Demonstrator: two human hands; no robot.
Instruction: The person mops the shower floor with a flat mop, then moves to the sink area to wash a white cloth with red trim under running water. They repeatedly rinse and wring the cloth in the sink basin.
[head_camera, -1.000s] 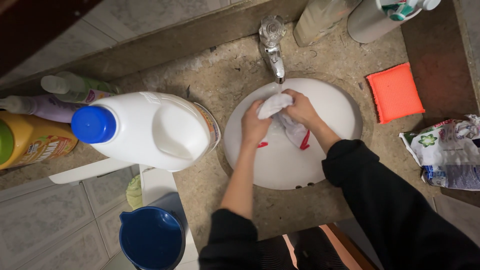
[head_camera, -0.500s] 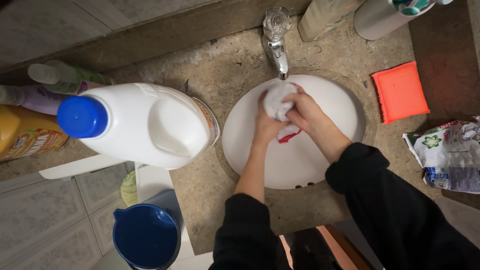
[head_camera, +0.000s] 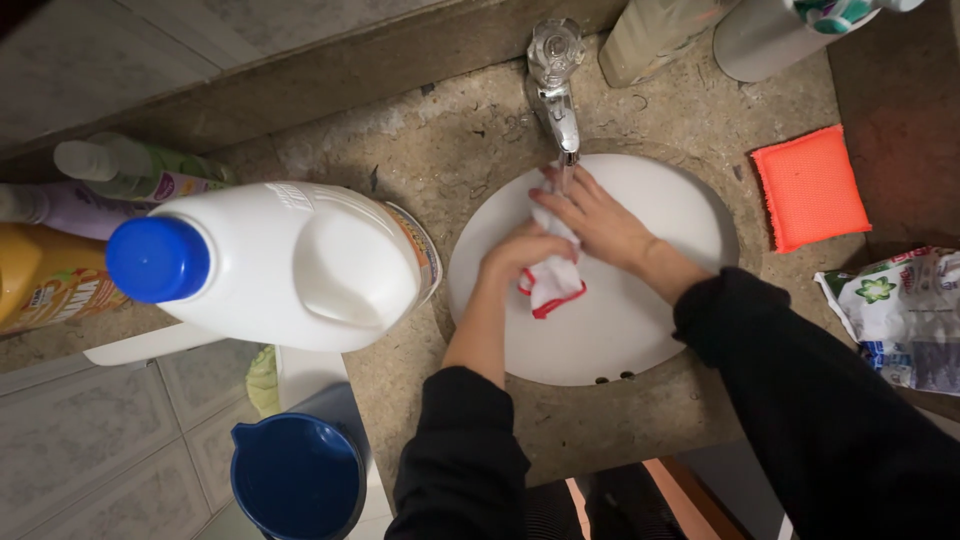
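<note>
While under tap — hands (head_camera: 560, 235) crossed

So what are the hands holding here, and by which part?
Both hands grip a small white cloth with red edging over the sink: left hand on its middle, right hand on the upper end under the tap.

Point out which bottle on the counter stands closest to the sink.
The big white plastic jug with the blue cap; its base almost meets the white basin's rim, unlike the others.
</note>
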